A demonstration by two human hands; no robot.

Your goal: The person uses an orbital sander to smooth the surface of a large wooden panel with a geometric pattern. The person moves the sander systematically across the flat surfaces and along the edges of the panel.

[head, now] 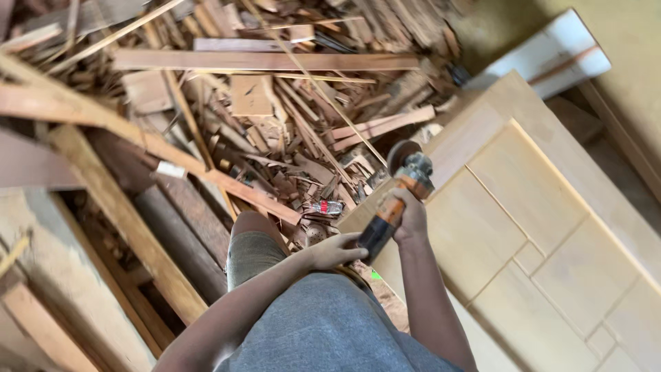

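An orange and black angle grinder with a round disc at its head is held over the edge of a pale wooden panelled door. My right hand grips the grinder's body just behind the head. My left hand holds the dark rear end of its handle. The disc sits near the door's upper left corner; whether it touches the wood I cannot tell. The door lies flat, with raised rectangular panels. My grey shorts and one knee show below.
A large heap of wood offcuts and long planks fills the left and top. A small plastic bottle lies among the scraps by my knee. Thick beams lie at the left. A white board leans at the top right.
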